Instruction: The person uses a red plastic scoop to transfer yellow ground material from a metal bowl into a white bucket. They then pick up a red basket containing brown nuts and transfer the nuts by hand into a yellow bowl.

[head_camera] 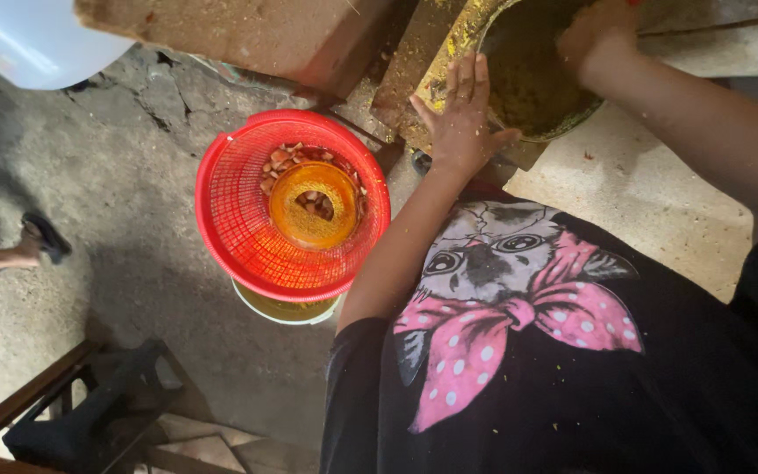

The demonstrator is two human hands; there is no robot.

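Observation:
My left hand (pixel 462 118) lies flat with fingers spread against the rim of a round metal basin (pixel 493 35) holding a yellow-green mash (pixel 528 75). My right hand (pixel 598 31) is inside the basin, pressed into the mash, fingers curled; whether it grips any of it I cannot tell. The basin rests on a wooden plank (pixel 418 53) dusted with yellow crumbs. My black shirt with a pink bow print (pixel 519 325) fills the lower right.
A red plastic mesh basket (pixel 239 219) sits on a pale bucket (pixel 287 309); inside are an orange bowl (pixel 313 206) and brownish pieces. Another person's sandalled foot (pixel 41 241) shows at left. A dark wooden stool (pixel 89 412) stands lower left, a white container (pixel 28 39) upper left.

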